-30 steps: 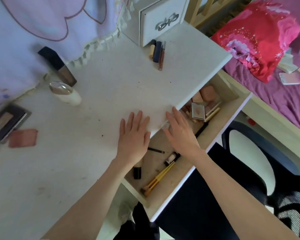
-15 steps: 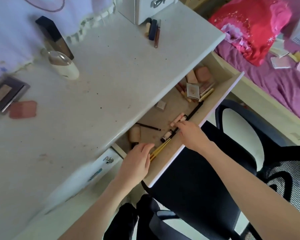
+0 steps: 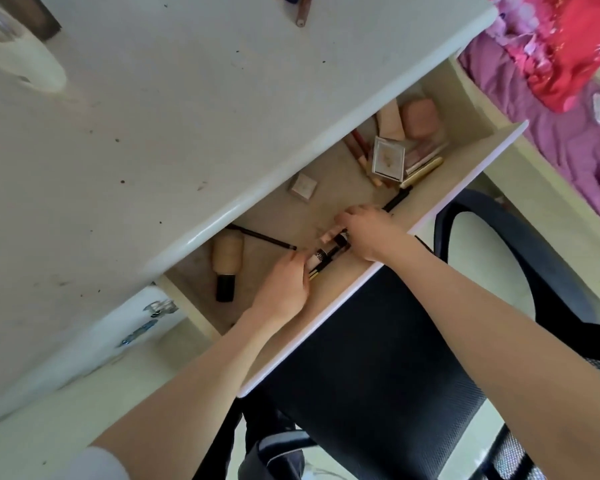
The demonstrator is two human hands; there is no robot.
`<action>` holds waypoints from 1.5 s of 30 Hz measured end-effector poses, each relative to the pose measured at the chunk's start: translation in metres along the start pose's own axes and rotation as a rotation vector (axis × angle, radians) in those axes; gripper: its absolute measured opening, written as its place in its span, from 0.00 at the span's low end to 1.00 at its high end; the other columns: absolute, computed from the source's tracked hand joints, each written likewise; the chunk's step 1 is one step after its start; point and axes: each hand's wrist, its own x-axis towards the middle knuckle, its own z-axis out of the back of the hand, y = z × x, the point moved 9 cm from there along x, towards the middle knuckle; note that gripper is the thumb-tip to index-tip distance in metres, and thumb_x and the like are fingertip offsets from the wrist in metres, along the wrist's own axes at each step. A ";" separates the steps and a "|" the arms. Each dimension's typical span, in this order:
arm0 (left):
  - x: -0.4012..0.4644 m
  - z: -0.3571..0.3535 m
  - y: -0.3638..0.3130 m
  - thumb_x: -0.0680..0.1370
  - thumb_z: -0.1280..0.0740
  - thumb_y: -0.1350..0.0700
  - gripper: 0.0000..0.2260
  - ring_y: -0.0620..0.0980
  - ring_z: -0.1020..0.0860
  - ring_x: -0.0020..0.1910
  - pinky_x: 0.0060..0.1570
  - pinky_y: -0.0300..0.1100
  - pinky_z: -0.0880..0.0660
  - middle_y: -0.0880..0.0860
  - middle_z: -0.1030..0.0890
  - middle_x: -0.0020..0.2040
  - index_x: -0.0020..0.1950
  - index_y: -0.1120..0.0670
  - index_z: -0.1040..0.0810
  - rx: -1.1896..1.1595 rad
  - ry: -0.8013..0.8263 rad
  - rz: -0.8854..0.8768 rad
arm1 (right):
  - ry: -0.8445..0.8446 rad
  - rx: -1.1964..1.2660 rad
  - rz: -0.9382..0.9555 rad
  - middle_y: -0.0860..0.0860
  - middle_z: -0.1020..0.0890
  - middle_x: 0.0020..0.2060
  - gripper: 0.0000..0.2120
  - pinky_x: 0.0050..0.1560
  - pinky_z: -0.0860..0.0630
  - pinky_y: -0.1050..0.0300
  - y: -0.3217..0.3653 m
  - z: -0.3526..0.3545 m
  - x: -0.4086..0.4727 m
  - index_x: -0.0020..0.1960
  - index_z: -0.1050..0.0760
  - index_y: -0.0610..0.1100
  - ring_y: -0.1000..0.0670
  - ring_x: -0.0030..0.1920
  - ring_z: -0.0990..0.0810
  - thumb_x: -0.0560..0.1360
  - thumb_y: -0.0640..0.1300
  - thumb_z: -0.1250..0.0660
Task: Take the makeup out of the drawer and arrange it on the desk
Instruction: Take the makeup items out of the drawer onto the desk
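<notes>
Both my hands are down in the open drawer [image 3: 444, 174]. My left hand [image 3: 283, 289] has its fingers curled round the near ends of a bundle of brushes and tubes [image 3: 326, 258]. My right hand [image 3: 368, 233] grips the far end of that bundle, fingers curled over it. A foundation bottle [image 3: 226, 263] lies left of my left fingers; compacts [image 3: 388, 161] are piled beyond my right fingers.

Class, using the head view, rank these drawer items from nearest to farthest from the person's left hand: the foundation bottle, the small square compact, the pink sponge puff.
From the left hand:
1. foundation bottle, just to its left
2. small square compact, mid-drawer, near the desk edge
3. pink sponge puff, far right corner
</notes>
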 end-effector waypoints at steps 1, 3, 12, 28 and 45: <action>0.004 -0.001 0.000 0.80 0.44 0.59 0.13 0.53 0.26 0.53 0.50 0.40 0.30 0.55 0.26 0.55 0.63 0.55 0.28 0.017 -0.023 0.004 | 0.006 -0.017 0.020 0.44 0.28 0.64 0.19 0.63 0.35 0.48 0.001 -0.004 0.004 0.67 0.32 0.43 0.42 0.65 0.32 0.76 0.39 0.41; 0.011 -0.006 0.002 0.79 0.42 0.59 0.12 0.56 0.27 0.54 0.55 0.47 0.29 0.57 0.27 0.56 0.61 0.57 0.27 0.055 -0.030 0.026 | 0.008 -0.053 0.045 0.44 0.30 0.64 0.19 0.64 0.36 0.47 0.002 -0.009 0.012 0.67 0.32 0.42 0.42 0.64 0.32 0.77 0.40 0.41; 0.018 -0.025 0.010 0.79 0.41 0.55 0.13 0.59 0.28 0.58 0.57 0.47 0.33 0.58 0.27 0.59 0.60 0.58 0.26 0.119 0.102 0.141 | 0.147 -0.100 0.053 0.44 0.31 0.64 0.19 0.64 0.37 0.45 0.001 -0.015 0.026 0.66 0.32 0.42 0.42 0.64 0.34 0.77 0.45 0.40; -0.005 -0.005 0.041 0.75 0.39 0.61 0.10 0.44 0.26 0.36 0.34 0.37 0.31 0.48 0.26 0.36 0.53 0.50 0.35 -0.254 0.080 0.357 | 0.455 0.043 0.119 0.49 0.25 0.61 0.15 0.48 0.30 0.57 0.019 -0.030 0.015 0.63 0.29 0.52 0.47 0.52 0.25 0.81 0.40 0.46; -0.034 -0.004 0.051 0.77 0.41 0.58 0.04 0.44 0.26 0.37 0.32 0.37 0.34 0.49 0.25 0.37 0.46 0.49 0.30 -0.214 0.125 0.380 | 0.568 0.074 0.221 0.47 0.22 0.49 0.10 0.46 0.31 0.57 0.035 -0.035 -0.010 0.57 0.27 0.45 0.47 0.47 0.25 0.79 0.42 0.44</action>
